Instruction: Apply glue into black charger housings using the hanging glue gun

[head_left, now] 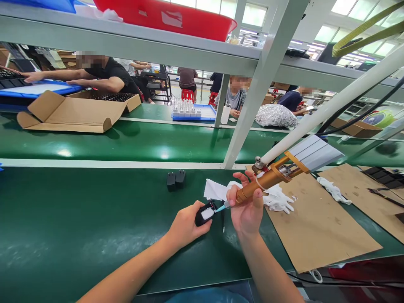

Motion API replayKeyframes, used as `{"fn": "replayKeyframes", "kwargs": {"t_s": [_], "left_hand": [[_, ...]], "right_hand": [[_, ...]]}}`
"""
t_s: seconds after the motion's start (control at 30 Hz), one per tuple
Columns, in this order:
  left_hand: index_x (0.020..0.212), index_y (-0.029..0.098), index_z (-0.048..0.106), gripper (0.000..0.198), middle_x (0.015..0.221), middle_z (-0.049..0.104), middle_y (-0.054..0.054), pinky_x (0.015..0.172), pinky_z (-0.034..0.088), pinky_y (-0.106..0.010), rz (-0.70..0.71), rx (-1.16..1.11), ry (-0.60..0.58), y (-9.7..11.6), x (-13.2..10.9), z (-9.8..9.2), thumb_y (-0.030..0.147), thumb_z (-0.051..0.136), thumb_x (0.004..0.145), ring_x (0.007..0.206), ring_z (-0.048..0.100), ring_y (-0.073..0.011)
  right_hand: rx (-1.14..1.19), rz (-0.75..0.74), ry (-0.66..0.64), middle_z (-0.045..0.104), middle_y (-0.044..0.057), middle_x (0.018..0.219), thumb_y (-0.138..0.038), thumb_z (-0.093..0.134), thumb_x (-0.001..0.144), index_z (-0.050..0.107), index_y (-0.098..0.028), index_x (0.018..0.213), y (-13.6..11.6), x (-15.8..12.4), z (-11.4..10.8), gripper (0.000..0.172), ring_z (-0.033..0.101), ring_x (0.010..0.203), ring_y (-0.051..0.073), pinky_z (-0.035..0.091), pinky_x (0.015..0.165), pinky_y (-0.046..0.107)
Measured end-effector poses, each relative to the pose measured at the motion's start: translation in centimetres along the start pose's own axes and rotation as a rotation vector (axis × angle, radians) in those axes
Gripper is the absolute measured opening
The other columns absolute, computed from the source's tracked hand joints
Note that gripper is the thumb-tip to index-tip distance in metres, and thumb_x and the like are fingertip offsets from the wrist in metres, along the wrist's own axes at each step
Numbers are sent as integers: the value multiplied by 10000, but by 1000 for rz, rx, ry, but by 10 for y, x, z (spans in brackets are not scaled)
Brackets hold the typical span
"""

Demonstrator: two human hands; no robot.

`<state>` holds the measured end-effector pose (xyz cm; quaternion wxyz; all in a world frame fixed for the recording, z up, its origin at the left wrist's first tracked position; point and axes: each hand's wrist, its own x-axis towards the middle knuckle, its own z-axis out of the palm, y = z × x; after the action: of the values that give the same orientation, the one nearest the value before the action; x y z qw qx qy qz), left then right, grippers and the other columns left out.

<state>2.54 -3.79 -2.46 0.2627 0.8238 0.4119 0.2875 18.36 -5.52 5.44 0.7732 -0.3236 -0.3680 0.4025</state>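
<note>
My left hand (186, 223) is closed around a small open black plastic housing (199, 218) with a white part inside, like a charger case. My right hand (248, 208) grips a gold-coloured dispensing gun (260, 185), its fingers wrapped about the barrel. The gun slants down to the left, and its pale blue nozzle (221, 207) reaches the edge of the black housing. Whether the tip touches inside cannot be made out. A thin dark tool (223, 223) lies on the green mat between my hands, partly hidden. Two black plug adapters (176, 180) stand beyond my left hand, prongs up.
White gloves (279, 198) and a white cloth (214, 190) lie behind my right hand. Brown cardboard (315, 227) covers the right side. A metal post (252, 97) and a green conveyor belt (142, 141) are ahead. An open carton (75, 111) rests across it; co-workers sit beyond.
</note>
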Motion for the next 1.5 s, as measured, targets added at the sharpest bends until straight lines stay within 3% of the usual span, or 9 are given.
{"fn": "replayKeyframes", "kwargs": {"t_s": [0.17, 0.37, 0.63, 0.87, 1.07, 1.3, 1.4, 1.5], "left_hand": [[958, 219, 523, 220, 785, 662, 14, 592, 462, -240, -2, 15, 2, 0, 1, 3, 264, 613, 762, 640, 619, -148], [1070, 230, 524, 329, 901, 682, 1, 673, 490, -237, 105, -88, 36, 4, -4, 4, 242, 649, 766, 762, 650, -153], [1116, 233, 493, 378, 982, 683, -5, 721, 501, -228, 165, -176, 82, 0, -5, 7, 245, 667, 781, 828, 663, -145], [1077, 209, 519, 338, 952, 677, -24, 724, 496, -254, 167, -115, 90, -1, -3, 5, 269, 664, 778, 827, 656, -166], [1028, 202, 575, 273, 905, 631, -32, 744, 488, -299, 57, -43, -11, -7, 4, 0, 274, 647, 775, 838, 609, -191], [1029, 233, 576, 316, 979, 663, -27, 777, 502, -340, -133, -85, -255, -17, 12, -17, 364, 666, 755, 877, 632, -223], [1196, 258, 532, 499, 1186, 641, -44, 933, 471, -369, -154, -208, -264, -16, 17, -20, 437, 678, 754, 1079, 604, -246], [1274, 267, 497, 501, 1239, 633, -43, 998, 439, -374, -137, -315, -211, -11, 23, -13, 405, 626, 810, 1150, 580, -236]], "right_hand": [[16, 0, 4, 532, 21, 1053, -562, 466, 836, 514, -309, 1088, 1, -2, 10, 361, 417, 450, 65, 334, 447, 269], [136, 13, -20, 539, 11, 1047, -535, 514, 831, 537, -297, 1086, 2, -8, 23, 349, 460, 463, 63, 358, 467, 270], [209, 31, -67, 555, -11, 1004, -531, 555, 812, 539, -274, 917, 1, -13, 28, 278, 471, 450, 59, 358, 478, 271], [199, 31, -39, 555, 21, 1052, -607, 482, 794, 530, -315, 1119, 1, -11, 27, 439, 451, 464, 83, 353, 472, 293], [239, 14, -35, 577, 31, 1057, -647, 390, 818, 574, -317, 1096, 2, -7, 17, 469, 490, 516, 109, 375, 508, 311], [165, -5, 46, 558, 16, 1100, -640, 396, 823, 600, -294, 988, -2, 1, -8, 434, 518, 523, 108, 342, 486, 292], [141, -21, 74, 559, 11, 1084, -648, 401, 818, 598, -283, 975, -3, 5, -18, 443, 523, 530, 107, 350, 509, 294], [110, -37, 88, 567, 10, 1069, -651, 418, 811, 590, -289, 990, -3, 8, -25, 439, 517, 538, 108, 365, 533, 299]]}}
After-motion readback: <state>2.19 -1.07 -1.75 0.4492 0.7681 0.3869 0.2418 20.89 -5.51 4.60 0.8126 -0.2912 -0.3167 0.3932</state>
